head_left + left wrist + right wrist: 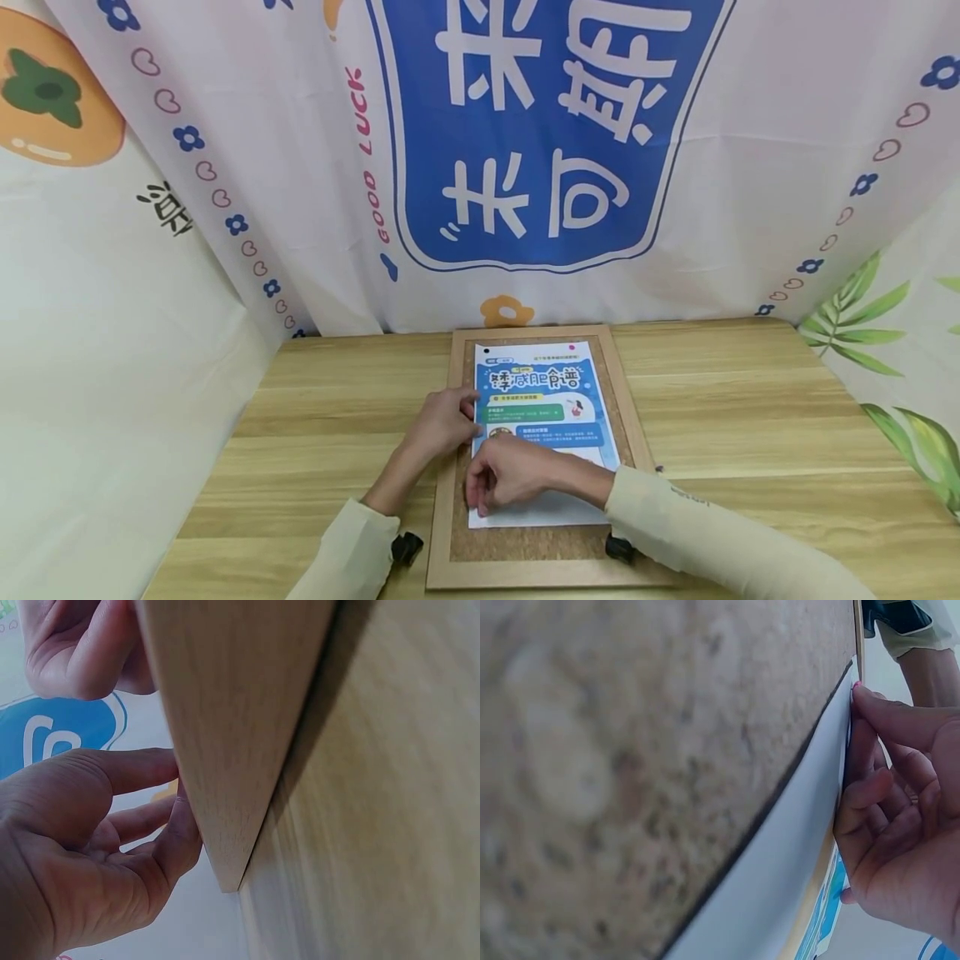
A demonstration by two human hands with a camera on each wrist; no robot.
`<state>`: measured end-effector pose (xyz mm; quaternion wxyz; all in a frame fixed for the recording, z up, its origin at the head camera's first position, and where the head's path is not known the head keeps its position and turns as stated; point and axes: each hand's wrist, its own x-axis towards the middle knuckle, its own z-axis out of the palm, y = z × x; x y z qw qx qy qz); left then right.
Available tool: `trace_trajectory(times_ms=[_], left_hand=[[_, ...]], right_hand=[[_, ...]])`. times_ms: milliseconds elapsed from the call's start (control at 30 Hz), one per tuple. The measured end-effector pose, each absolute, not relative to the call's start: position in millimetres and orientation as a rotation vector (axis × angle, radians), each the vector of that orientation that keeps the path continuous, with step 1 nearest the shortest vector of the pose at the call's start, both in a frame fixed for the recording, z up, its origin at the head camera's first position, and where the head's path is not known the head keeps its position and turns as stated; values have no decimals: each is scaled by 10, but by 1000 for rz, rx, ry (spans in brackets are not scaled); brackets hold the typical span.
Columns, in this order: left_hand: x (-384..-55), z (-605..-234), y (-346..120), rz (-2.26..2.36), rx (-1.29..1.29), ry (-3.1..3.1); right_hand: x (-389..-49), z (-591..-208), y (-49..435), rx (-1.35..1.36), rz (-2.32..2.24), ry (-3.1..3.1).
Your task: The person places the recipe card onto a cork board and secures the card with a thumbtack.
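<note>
A printed poster (534,379) with blue and green panels lies on a wood-framed corkboard (525,546). A black pushpin (486,351) and a pink pushpin (572,347) sit at its top corners. My left hand (444,419) rests at the poster's left edge, fingers touching beside the frame; in the left wrist view the wooden frame (232,712) hides their tips. Lower down, my right hand (510,473) is at the poster's bottom left corner. There its thumb and finger pinch a small pink pushpin (856,685), mostly covered by the fingertips, against the white paper (772,862).
The board lies on a wood-grain table (322,417) close to the printed curtain (337,275) at the back. A small dark blue object (659,468), too small to identify, is right of the frame. Black wrist devices (407,548) show at both sleeves.
</note>
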<state>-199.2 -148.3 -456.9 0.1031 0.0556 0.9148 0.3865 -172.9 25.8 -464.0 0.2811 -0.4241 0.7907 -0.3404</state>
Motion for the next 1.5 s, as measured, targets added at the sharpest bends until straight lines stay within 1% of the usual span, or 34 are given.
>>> trace_trajectory(times_ms=[467,933,1200,1500], left_hand=[[-2003,-4552,-1473,1160,143,2678],[-2003,-4536,-1479,1164,148,2672],[-2003,-4551,-1473,1157,144,2669],[-2020,-4564,-1485,1157,165,2672]], right_hand=[[-1761,-4600,214,-1211,-817,2181],[-1749,-4554,177,-1213,-714,2262],[-1725,-4550,186,-1162,-712,2275],[-1750,-4595,246,-1283,-765,2216]])
